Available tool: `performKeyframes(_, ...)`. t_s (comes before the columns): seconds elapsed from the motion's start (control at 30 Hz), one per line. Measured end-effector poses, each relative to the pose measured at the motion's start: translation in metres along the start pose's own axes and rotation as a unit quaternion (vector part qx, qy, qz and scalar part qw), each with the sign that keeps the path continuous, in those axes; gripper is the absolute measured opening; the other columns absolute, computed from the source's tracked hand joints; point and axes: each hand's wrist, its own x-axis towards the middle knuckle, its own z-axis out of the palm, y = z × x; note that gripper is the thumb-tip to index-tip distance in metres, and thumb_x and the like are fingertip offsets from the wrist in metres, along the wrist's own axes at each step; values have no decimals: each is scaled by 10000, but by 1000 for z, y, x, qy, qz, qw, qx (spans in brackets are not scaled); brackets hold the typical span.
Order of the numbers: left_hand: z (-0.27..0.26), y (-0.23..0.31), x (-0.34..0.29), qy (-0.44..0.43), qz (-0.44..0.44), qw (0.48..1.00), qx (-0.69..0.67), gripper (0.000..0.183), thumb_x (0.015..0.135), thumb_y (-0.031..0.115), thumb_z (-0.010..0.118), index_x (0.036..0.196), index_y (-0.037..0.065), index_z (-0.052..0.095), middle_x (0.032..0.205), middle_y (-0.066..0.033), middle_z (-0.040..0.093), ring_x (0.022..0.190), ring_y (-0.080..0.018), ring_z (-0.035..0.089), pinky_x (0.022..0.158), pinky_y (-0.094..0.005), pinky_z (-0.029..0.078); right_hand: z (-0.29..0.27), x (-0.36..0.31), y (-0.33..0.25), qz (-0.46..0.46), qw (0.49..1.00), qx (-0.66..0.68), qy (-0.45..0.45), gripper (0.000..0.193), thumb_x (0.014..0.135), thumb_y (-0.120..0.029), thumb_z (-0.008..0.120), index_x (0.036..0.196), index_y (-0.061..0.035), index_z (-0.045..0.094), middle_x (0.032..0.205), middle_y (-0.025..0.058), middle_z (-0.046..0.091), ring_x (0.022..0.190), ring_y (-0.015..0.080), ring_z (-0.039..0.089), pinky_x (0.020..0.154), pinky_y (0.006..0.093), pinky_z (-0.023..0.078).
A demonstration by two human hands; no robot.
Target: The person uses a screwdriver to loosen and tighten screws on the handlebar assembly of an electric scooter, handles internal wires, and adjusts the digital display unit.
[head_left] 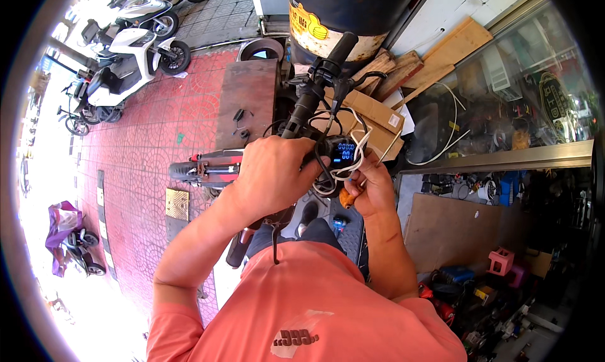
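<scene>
In front of me is the black handlebar (309, 103) of a small two-wheeler, running away from me at a slant. Curled over its middle is my left hand (274, 170), closed, its thumb beside a round display (343, 151) with lit blue digits. The undersides of those fingers are hidden. My right hand (375, 185) is closed just right of the display, gripping a screwdriver by its orange handle (346, 199); a thin shaft points up and away. Loops of white cable (360, 146) and black cables hang round the display, touching my right fingertips.
Beyond the handlebar stand a big black drum (346, 15), a cardboard box (372, 113) and wooden planks (441, 56). A dark board (247, 100) with small parts lies on the red paving. White scooters (132, 53) are parked far left; tools and a pink stool (501, 260) crowd the right.
</scene>
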Motion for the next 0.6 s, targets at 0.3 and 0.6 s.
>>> performKeyframes(0.3, -8, -7, -8, 7, -57, 998, -18, 381, 896, 354, 819, 1029, 1, 758, 711, -189, 695, 682, -389, 702, 618, -472, 515, 18, 7, -3, 54, 996, -54, -40, 230, 1018, -137, 741, 1206, -11, 696, 892, 26, 726, 574, 59, 599, 432, 205, 438)
performKeyframes(0.6, -24, -56, -49, -47, -152, 915, -371, 334, 943, 276, 800, 1056, -31, 733, 762, -48, 699, 606, -148, 613, 579, -338, 456, 38, 1, -19, 54, 987, -135, -70, 311, 1062, -197, 684, 1297, 6, 706, 894, 50, 742, 547, 84, 572, 449, 222, 411)
